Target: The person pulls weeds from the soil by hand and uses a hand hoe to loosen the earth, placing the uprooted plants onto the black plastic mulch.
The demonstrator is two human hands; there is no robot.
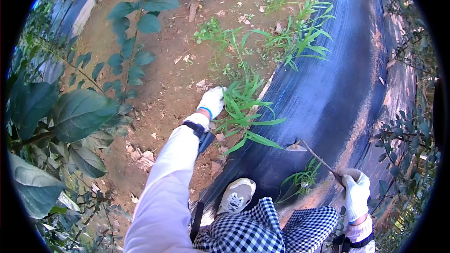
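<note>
My left hand (212, 101), in a white glove, is closed at the left side of a leafy green weed (243, 107) growing beside the black ground sheet (309, 93). Its fingertips are partly hidden by the leaves. On the right, my right hand (356, 192), also gloved in white, is wrapped round the handle of a thin metal tool (321, 160). The tool's tip points up and left, near a small pale patch on the sheet. A small uprooted-looking tuft of grass (304, 178) lies on the sheet left of my right hand.
More grassy weeds (300, 37) stand along the sheet's upper left edge. Broad-leaved branches (79, 115) hang at the left, and shrubs (405, 145) border the right. My shoe (236, 196) is on the sheet's near edge. Brown soil (159, 75) with dry leaves lies left of it.
</note>
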